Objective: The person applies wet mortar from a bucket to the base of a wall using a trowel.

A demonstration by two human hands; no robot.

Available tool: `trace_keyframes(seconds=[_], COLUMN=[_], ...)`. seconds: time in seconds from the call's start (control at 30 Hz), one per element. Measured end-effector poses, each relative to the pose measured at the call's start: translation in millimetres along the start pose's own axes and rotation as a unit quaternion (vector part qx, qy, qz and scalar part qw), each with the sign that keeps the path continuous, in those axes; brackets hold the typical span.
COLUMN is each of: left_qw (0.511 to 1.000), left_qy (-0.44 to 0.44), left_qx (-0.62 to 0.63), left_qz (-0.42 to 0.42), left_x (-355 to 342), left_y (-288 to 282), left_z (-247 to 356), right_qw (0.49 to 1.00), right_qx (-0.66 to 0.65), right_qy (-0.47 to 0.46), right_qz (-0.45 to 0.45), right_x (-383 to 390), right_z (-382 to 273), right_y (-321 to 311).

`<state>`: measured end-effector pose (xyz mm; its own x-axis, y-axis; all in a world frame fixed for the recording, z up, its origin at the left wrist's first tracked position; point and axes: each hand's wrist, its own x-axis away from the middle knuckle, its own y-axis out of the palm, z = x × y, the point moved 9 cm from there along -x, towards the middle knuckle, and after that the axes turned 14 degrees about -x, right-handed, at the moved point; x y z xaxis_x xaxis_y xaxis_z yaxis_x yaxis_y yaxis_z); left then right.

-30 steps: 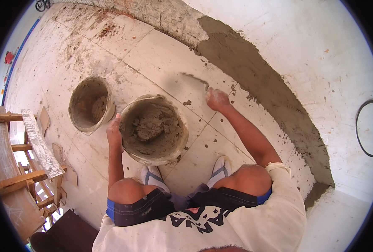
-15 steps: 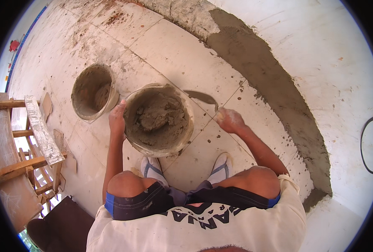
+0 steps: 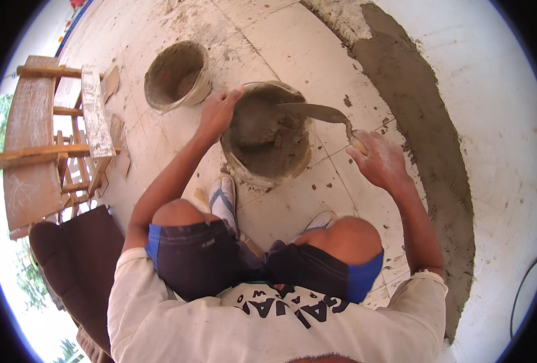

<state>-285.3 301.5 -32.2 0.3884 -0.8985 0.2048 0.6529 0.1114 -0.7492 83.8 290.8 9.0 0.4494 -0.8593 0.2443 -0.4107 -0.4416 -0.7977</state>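
Note:
My left hand (image 3: 220,109) grips the upper left rim of a mortar-caked bucket (image 3: 305,157) standing on the tiled floor. My right hand (image 3: 376,156) is closed round the handle of a trowel (image 3: 314,110), whose long blade reaches over the right rim into the bucket, tip above the grey mortar (image 3: 259,142) inside. A second smaller bucket (image 3: 197,89), coated inside with mortar, stands beyond it to the left.
A band of grey mortar (image 3: 438,163) runs along the white wall (image 3: 498,151) at my right. A wooden scaffold-like stand (image 3: 32,172) and a dark brown padded chair (image 3: 75,266) are at my left. A dark cable (image 3: 526,278) shows at the far right.
The trowel has moved from the floor right of the bucket to over its inside. The view has shifted; both hands and the bucket appear further forward and right.

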Motion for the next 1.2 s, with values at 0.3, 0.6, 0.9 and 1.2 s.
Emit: trace_keyframes(seconds=[0.3,0.6,0.9,1.2], left_qw=[0.97,0.988,0.983,0.983], left_qy=[0.185,0.137,0.174,0.164], left_qx=[-0.156,-0.07,-0.014,0.08], left_qz=[0.027,-0.013,-0.049,0.03], left_x=[-4.3,-17.5,-61.4,-133.2], left_y=[26.1,7.5,-3.5,-33.2], left_z=[86.0,42.2,36.3,29.4], right_qw=[0.963,0.985,0.992,0.967], right_qx=[0.088,0.039,0.009,-0.182], right_qy=[-0.244,-0.15,0.067,0.135], right_qz=[0.077,-0.082,-0.107,-0.116], right_x=[-70.7,-19.6,-64.1,-133.3], right_z=[-88.6,-91.0,-126.1,-165.9], right_y=[65.6,46.6,34.1,63.6])
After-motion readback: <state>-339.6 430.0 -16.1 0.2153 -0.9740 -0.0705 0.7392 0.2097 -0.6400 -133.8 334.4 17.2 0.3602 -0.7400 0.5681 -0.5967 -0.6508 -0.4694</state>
